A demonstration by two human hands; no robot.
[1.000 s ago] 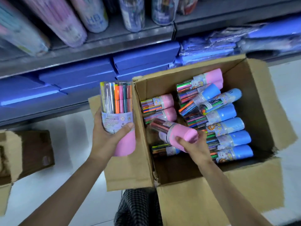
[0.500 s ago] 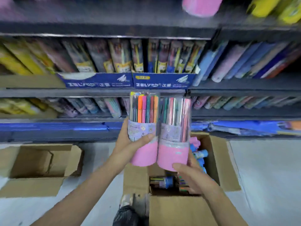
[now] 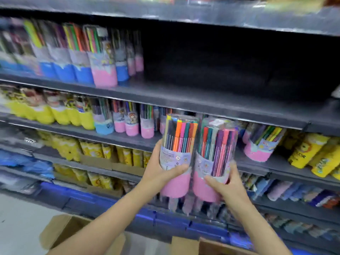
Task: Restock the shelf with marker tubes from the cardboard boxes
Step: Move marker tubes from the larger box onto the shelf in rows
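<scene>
A person stands at a stationery rack with a pink-based marker tube in each hand, both tubes upright, side by side and touching or nearly so. The left hand [image 3: 161, 172] wraps the lower label of the left marker tube [image 3: 177, 153], thumb across the front and fingers curled behind; the right hand [image 3: 227, 186] grips the right marker tube [image 3: 214, 159] the same way, thumb on the pink base. Each tube's long axis runs near vertical, pen tips up, the right one leaning slightly rightward. The open stretch of the upper shelf [image 3: 220, 100] lies above and ahead of both hands, a little to the right, beside a shelved row of blue- and pink-based tubes [image 3: 103, 70] that ends about level with the left hand. The right hand appears the nearer of the two to that dark gap, so the move ahead looks to be a lift up and forward over the shelf's front edge, keeping the tubes standing on their pink bases. A lone pink tube [image 3: 261, 144] sits on the middle shelf just right of the held pair. Flaps of a cardboard box [image 3: 60, 230] show on the floor below the arms; much of the frame is motion-blurred.
</scene>
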